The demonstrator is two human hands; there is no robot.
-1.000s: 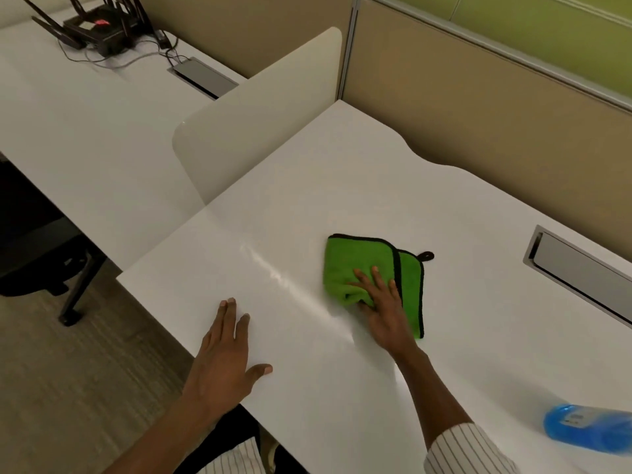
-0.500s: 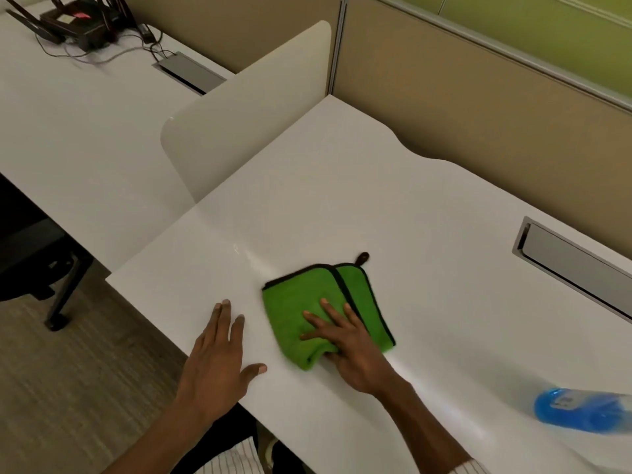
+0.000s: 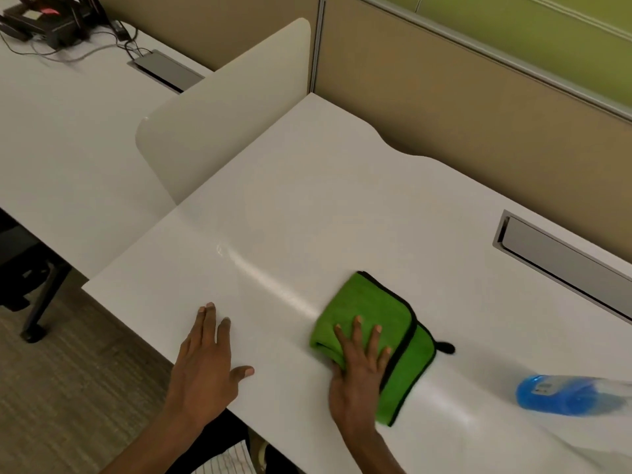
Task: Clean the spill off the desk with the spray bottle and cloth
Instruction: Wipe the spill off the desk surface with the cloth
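A folded green cloth (image 3: 366, 309) with black trim lies on the white desk (image 3: 342, 206) near its front edge. My right hand (image 3: 359, 374) presses flat on the cloth's near part, fingers spread. My left hand (image 3: 205, 367) rests flat on the desk at the front edge, left of the cloth, holding nothing. A spray bottle (image 3: 561, 395) with blue liquid lies on its side at the right edge of view, apart from both hands. A shiny wet streak (image 3: 270, 282) runs across the desk left of the cloth.
A grey cable slot (image 3: 564, 265) is set into the desk at the right. A rounded cream divider (image 3: 219, 118) separates this desk from the neighbouring one (image 3: 68, 138), which carries a black device with cables (image 3: 51, 22). Beige partition walls stand behind. A chair base (image 3: 30, 295) stands at the left.
My right hand slid the cloth from the middle toward my left hand, then back to the right. My left hand stayed flat on the desk.
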